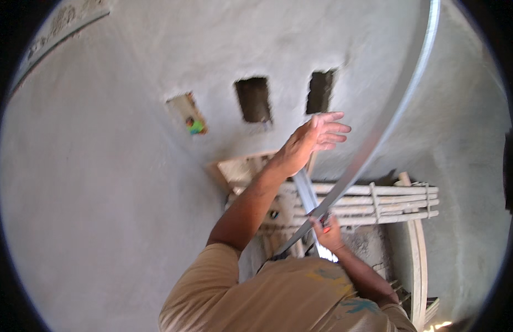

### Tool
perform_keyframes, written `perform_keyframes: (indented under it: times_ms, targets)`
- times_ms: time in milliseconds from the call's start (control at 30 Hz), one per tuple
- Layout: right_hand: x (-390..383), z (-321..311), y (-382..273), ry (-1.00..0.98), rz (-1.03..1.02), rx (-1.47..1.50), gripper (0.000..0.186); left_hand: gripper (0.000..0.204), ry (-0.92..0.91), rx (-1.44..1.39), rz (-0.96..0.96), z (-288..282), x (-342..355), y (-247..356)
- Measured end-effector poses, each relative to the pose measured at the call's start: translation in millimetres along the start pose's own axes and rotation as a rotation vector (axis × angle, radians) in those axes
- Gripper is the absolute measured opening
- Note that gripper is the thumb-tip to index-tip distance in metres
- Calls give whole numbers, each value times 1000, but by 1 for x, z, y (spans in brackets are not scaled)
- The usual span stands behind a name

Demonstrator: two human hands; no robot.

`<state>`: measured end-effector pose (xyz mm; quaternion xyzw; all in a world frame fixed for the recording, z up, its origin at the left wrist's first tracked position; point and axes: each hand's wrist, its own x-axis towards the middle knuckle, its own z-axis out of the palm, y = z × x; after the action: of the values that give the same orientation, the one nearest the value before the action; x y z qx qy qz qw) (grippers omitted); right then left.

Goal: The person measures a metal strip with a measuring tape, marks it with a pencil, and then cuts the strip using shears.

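Note:
My left hand (pixel 318 137) is raised in front of the grey wall, with its fingers stretched out and nothing in it. Lower down, my right hand (pixel 328 231) is closed around a small thing with a red-orange part (pixel 326 227), whose kind I cannot make out. Its fingertips are beside the place where two metal profiles cross in view. One long metal strip (pixel 372 143) runs from the upper right down past my right hand to my body. The other, a bright metal channel (pixel 306 191), extends from below my left wrist down toward my shirt, which hides its lower end.
Below is a platform of wooden poles (pixel 378 200), with a timber post (pixel 418 265) at its right. The plastered wall (pixel 101 166) has two dark rectangular holes (pixel 254 99) (pixel 320 92) and a shallow box recess (pixel 188 113) with a green piece inside. A metal strip (pixel 60 44) lies along the wall, upper left.

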<state>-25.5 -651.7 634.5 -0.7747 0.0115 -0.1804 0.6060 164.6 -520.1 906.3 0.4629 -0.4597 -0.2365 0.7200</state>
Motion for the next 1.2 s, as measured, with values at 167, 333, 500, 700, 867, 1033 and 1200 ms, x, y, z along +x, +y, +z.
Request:
perform_keyframes:
  times_ms: [167,333,500,700,867,1033,1200]
  targets:
    - [13,15,-19,-118,49,72,36,87,-112,180,238,53,54,75]
    - [9,5,12,-235,132,-128,42,70,129,90,139,87,126,82]
    - [6,-4,-44,-336,147,-237,42,42,-2,4,-29,86,131,102]
    - [-14,-75,-5,-26,-66,-39,29,26,71,143,-235,71,73,20]
    - [18,-169,-115,250,-7,-85,14,26,179,185,-308,40,-12,-80]
    - [55,-228,-217,455,-202,-97,11,31,226,351,-445,35,-86,-170]
    - [81,-254,-287,430,-395,-204,22,36,300,310,-485,46,-149,-226]
